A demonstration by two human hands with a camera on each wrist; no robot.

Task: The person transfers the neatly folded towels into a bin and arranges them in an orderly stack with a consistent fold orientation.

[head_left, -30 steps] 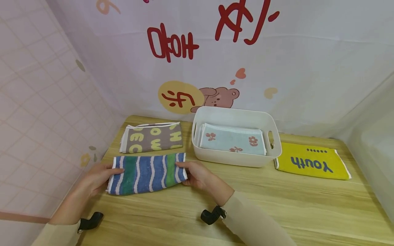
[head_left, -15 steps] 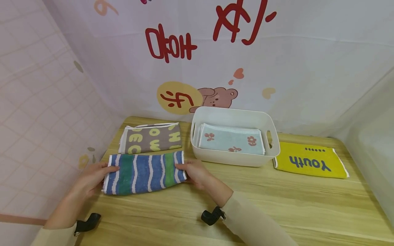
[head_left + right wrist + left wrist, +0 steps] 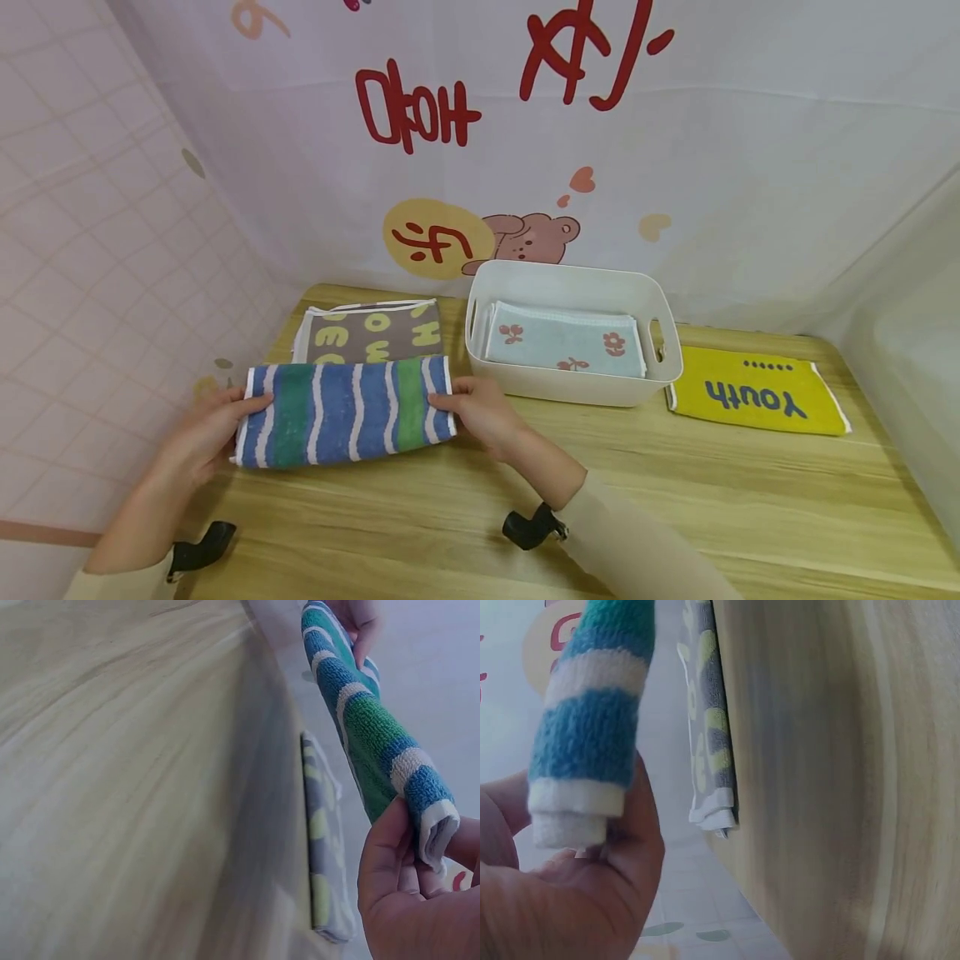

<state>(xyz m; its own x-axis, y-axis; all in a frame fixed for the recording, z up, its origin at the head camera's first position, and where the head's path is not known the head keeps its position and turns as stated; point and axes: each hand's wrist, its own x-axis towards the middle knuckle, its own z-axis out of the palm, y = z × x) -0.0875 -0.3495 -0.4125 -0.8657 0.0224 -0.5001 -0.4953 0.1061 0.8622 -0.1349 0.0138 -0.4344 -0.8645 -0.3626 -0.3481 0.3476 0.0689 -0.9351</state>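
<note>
Four towels show in all, on or above the table (image 3: pixel 675 500). One brown towel (image 3: pixel 371 332) with yellow letters lies flat at the back left, its near edge hidden in the head view behind the striped towel (image 3: pixel 347 412). One pale blue towel (image 3: pixel 564 340) with red flowers lies folded inside the single white bin (image 3: pixel 573 387), which stands just right of the striped one. One yellow towel (image 3: pixel 757 402) lies beyond the bin, well apart from both hands.

Folded into a thick band, the striped towel hangs between the two hands, lifted clear of the table, as both wrist views show. At its left end, the left hand (image 3: pixel 202 433) pinches it, thumb (image 3: pixel 641 825) on one face and fingers behind it. At its right end, the right hand (image 3: pixel 480 412) pinches it, thumb (image 3: pixel 386 847) pressed on the top face and fingers curled underneath. Nothing stands between the towel and the bin's near wall; the right hand is just beside that wall, not touching.
</note>
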